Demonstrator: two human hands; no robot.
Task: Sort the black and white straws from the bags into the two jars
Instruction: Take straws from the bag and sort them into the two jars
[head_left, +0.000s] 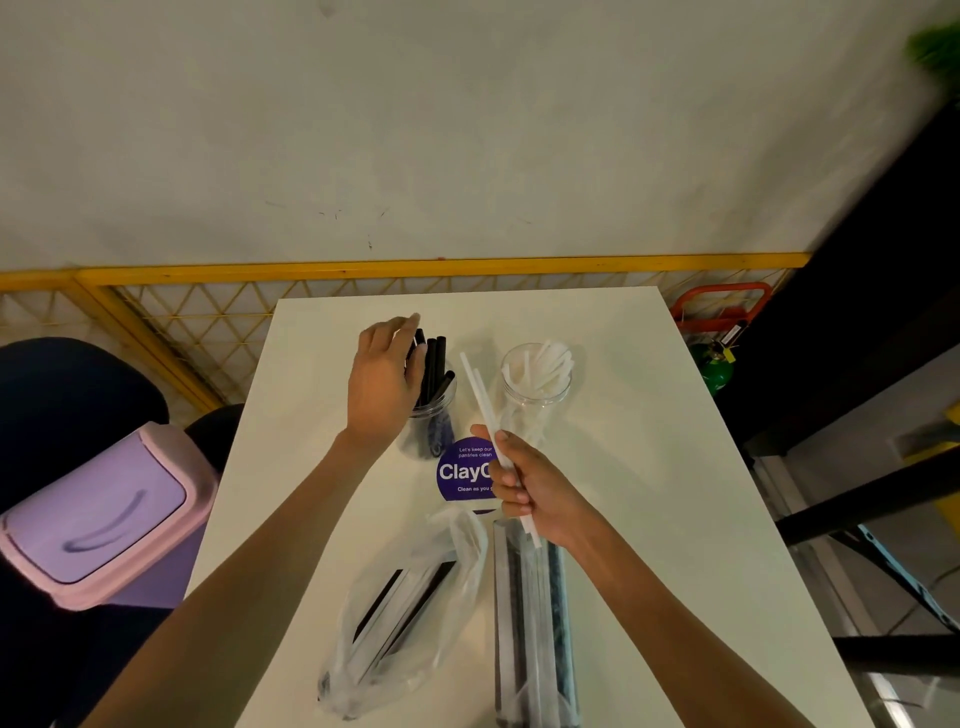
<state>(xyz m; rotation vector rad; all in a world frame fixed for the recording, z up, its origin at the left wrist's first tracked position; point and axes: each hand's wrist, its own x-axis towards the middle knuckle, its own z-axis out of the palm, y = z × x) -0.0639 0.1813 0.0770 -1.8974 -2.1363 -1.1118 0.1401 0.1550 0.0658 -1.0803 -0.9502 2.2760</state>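
Two clear jars stand at the far middle of the white table. The left jar holds several black straws; my left hand is over its left side, fingers on the straws' tops. The right jar holds several white straws. My right hand grips two or three white straws that point up and left, between the jars. Two clear bags lie near me: a crumpled one on the left and a long one on the right, both with black and white straws inside.
A round purple sticker is on the table between jars and bags. A pink bin with a purple lid stands left of the table beside a dark chair. A yellow mesh fence runs behind. Dark furniture stands on the right.
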